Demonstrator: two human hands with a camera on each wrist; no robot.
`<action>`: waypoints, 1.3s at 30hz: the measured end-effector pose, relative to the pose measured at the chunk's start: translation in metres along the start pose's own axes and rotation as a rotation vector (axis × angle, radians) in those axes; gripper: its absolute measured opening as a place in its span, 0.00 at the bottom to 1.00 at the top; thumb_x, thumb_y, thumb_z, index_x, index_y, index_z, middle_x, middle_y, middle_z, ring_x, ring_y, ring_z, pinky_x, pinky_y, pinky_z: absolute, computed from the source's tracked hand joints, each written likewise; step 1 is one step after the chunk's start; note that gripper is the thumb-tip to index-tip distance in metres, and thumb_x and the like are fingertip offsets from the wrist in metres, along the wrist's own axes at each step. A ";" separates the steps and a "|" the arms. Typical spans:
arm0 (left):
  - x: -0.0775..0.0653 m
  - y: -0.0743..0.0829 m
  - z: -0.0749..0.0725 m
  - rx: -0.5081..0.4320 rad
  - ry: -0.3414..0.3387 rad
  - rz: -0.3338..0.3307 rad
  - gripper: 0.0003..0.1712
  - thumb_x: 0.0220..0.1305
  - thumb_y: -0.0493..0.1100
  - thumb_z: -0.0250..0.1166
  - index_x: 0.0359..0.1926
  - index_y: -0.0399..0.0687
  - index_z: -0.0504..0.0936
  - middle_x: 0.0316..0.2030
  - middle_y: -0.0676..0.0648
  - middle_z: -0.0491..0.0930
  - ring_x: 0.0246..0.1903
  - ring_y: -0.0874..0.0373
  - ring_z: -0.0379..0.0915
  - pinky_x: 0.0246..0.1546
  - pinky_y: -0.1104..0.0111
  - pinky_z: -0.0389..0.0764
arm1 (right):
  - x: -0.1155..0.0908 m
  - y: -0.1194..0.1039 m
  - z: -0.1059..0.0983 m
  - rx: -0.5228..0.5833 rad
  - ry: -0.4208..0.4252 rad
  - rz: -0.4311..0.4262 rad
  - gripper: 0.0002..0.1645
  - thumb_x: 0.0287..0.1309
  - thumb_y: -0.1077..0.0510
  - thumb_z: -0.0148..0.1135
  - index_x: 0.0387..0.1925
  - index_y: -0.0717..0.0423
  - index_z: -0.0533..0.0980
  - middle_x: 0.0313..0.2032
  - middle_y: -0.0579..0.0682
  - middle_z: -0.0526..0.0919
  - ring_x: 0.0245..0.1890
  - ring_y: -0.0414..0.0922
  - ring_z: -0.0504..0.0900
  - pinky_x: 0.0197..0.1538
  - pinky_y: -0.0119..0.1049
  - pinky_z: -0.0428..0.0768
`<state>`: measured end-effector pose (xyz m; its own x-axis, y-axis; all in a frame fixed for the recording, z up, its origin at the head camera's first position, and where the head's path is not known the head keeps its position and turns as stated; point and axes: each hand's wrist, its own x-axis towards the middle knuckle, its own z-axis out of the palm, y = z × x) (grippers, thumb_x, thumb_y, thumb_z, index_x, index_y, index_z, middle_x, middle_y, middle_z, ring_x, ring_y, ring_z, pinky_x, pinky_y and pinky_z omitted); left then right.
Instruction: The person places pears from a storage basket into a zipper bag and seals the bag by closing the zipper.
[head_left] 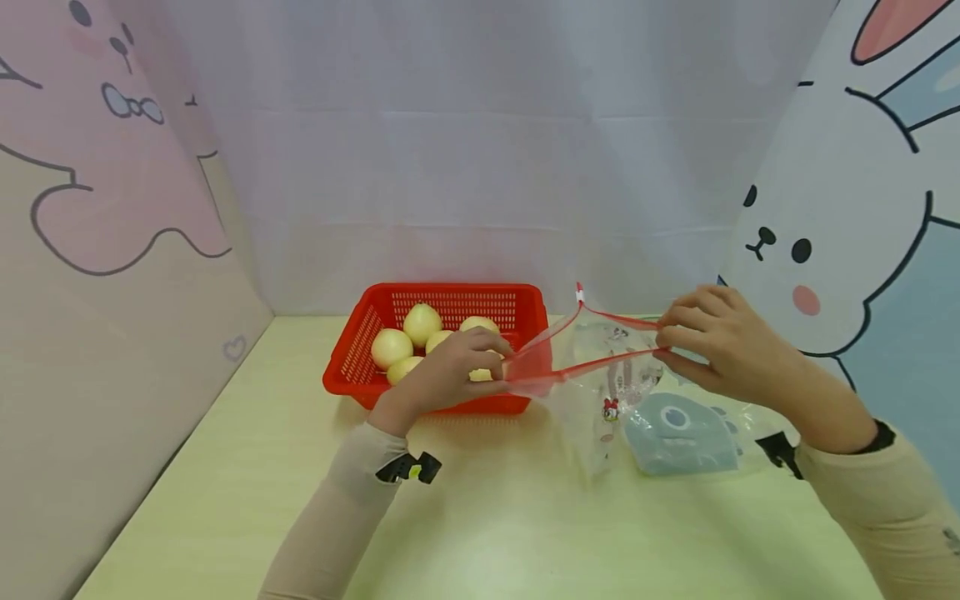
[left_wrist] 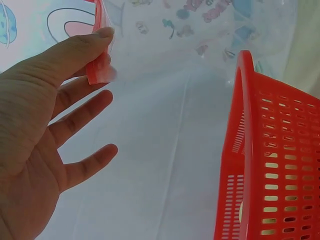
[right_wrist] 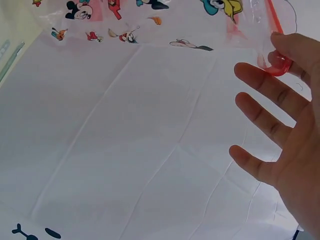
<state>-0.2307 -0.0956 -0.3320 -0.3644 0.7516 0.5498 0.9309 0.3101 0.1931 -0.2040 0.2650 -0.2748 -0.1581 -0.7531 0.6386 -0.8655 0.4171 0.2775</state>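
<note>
Between my two hands hangs a clear zipper bag with a red zip edge and printed cartoon figures, its mouth spread apart. My left hand pinches one end of the red edge between thumb and forefinger, in front of the basket. The other end is pinched by my right hand. In both wrist views the remaining fingers are spread loosely away from the bag. A white slider with a red tab stands up at the far side of the bag's mouth. Nothing shows inside the bag.
Behind my left hand a red plastic basket holds several round pale-yellow fruits. To the right, a blue-grey printed bag lies flat on the light wooden table. Cartoon-printed curtains enclose the back and sides.
</note>
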 end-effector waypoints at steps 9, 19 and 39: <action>-0.007 -0.004 0.033 0.061 0.000 0.004 0.10 0.52 0.42 0.78 0.26 0.48 0.83 0.42 0.47 0.84 0.48 0.51 0.76 0.52 0.61 0.76 | -0.001 -0.003 0.001 0.091 0.006 0.019 0.27 0.74 0.41 0.44 0.24 0.50 0.76 0.31 0.47 0.81 0.37 0.52 0.75 0.52 0.49 0.65; -0.022 0.004 0.079 0.132 -0.021 -0.072 0.06 0.55 0.48 0.76 0.30 0.54 0.87 0.46 0.51 0.84 0.57 0.52 0.70 0.56 0.56 0.69 | -0.001 -0.009 0.018 0.168 -0.013 0.019 0.26 0.73 0.40 0.43 0.26 0.49 0.76 0.31 0.44 0.81 0.38 0.48 0.73 0.49 0.46 0.65; -0.030 -0.004 0.069 0.151 -0.099 -0.167 0.21 0.60 0.57 0.71 0.49 0.53 0.84 0.51 0.51 0.81 0.57 0.54 0.68 0.57 0.57 0.69 | -0.008 -0.012 0.043 0.206 -0.011 0.022 0.24 0.73 0.44 0.42 0.25 0.48 0.74 0.31 0.44 0.79 0.37 0.48 0.73 0.46 0.49 0.65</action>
<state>-0.2250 -0.0788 -0.4056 -0.5205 0.7336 0.4368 0.8459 0.5127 0.1468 -0.2129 0.2444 -0.3142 -0.1827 -0.7510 0.6345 -0.9406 0.3214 0.1096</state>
